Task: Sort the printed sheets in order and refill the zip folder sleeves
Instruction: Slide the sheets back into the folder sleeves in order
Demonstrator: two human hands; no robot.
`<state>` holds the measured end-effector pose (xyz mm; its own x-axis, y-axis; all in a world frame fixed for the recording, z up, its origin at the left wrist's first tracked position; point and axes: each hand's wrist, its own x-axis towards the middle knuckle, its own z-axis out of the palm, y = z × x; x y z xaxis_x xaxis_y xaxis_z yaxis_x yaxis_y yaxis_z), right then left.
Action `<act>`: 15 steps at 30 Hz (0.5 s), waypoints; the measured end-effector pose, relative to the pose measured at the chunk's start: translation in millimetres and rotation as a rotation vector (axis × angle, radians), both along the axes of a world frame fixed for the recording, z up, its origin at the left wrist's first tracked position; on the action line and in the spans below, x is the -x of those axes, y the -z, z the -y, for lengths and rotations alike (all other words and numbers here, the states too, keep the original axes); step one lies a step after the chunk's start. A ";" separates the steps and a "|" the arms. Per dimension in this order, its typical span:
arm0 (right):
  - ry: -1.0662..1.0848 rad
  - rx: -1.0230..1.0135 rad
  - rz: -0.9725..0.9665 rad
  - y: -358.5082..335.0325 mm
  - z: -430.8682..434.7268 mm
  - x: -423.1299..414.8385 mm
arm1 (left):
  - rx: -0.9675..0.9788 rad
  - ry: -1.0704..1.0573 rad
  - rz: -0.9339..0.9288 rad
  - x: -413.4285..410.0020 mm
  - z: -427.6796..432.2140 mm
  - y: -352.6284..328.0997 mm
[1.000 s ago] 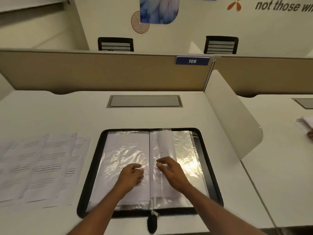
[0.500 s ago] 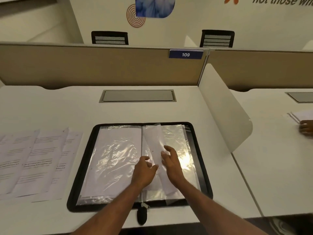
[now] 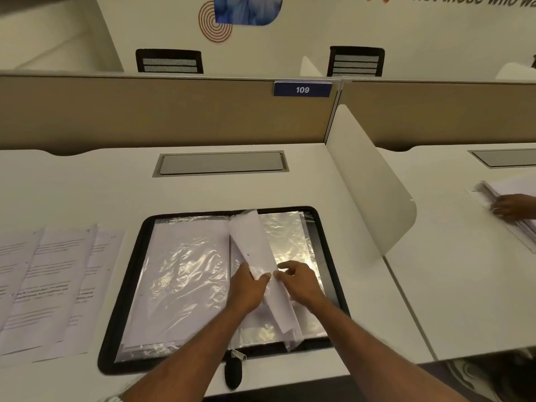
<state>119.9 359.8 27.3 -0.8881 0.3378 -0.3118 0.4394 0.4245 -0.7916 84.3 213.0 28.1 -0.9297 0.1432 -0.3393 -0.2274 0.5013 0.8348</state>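
Both forearms reach in from the near edge of the desk [image 3: 87, 184] and meet over the middle of the open zip folder [image 3: 127, 285]. The left hand [image 3: 246, 291] lies knuckles up with its fingers curled, and its thumb and fingertips pinch the free edge of a raised sleeve [image 3: 252, 242]. The right hand [image 3: 303, 285] comes in from the other side. Its thumb and lower fingers close on the same edge, almost touching the left fingertips, while the forefinger is crooked and lifted above them. Whether each hand holds plastic, paper or both cannot be told.

The raised sleeve stands tilted off the folder's spine with a white sheet showing in it. It runs from the fingers away to the folder's far edge and back under the wrists toward the near edge.

Left of the left fingers, a flat sleeve [image 3: 179, 274] holds a white sheet under crinkled plastic. Past the right fingers, glossy clear sleeves [image 3: 293, 236] lie flat and catch the light. The zip pull [image 3: 233, 372] lies on the desk between the forearms, nearer than both hands.

Well to the left of the left hand, the printed sheets [image 3: 43, 285] lie overlapped on the desk. Far to the right, beyond a white divider [image 3: 371, 184], another person's hand [image 3: 510, 206] rests on a stack of paper [image 3: 499, 187].
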 end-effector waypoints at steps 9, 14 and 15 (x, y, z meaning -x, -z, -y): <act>-0.175 0.056 -0.197 11.8 37.5 -8.3 | -0.183 -0.087 0.016 25.5 72.3 2.8; -0.328 -0.058 -0.177 15.8 83.8 1.5 | -0.124 -0.159 -0.008 39.2 143.7 9.9; -0.357 -0.094 -0.183 16.4 94.6 4.3 | -0.114 -0.176 -0.013 41.4 157.9 9.9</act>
<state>115.6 265.1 10.8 -0.9926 0.0176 -0.1203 0.1068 0.5992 -0.7934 42.9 55.1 18.2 -0.9480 0.0151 -0.3180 -0.2919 0.3568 0.8874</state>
